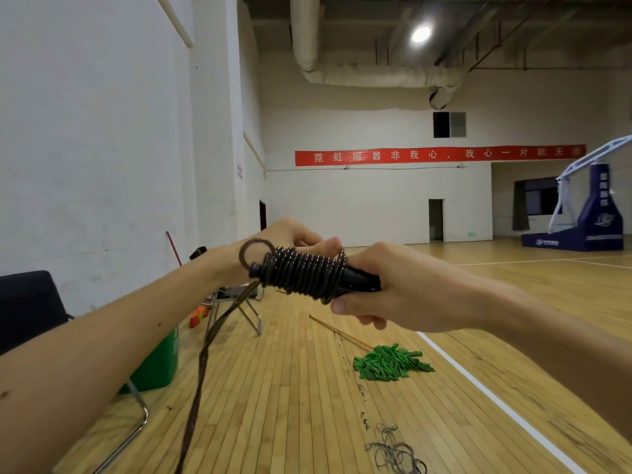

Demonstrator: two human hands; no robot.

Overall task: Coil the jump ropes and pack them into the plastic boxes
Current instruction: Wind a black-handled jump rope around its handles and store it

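My right grip (pixel 386 289) is clamped on the black handles (pixel 359 280) and my left grip (pixel 290 236) pinches the jump rope (pixel 301 273), held chest-high, so I judge each turn should lie tight beside the last.

We see the jump rope (pixel 304 273) as dark braided cord w/ pale flecks, wound on glossy black plastic handles (pixel 359 280). Floor (pixel 307 405) is varnished wood strips, semi-gloss. Mop (pixel 393 364) has matt green cloth strips on a bare wood stick. Chair legs (pixel 251 318) are shiny metal tube. Bin (pixel 160 364) looks like smooth green plastic.
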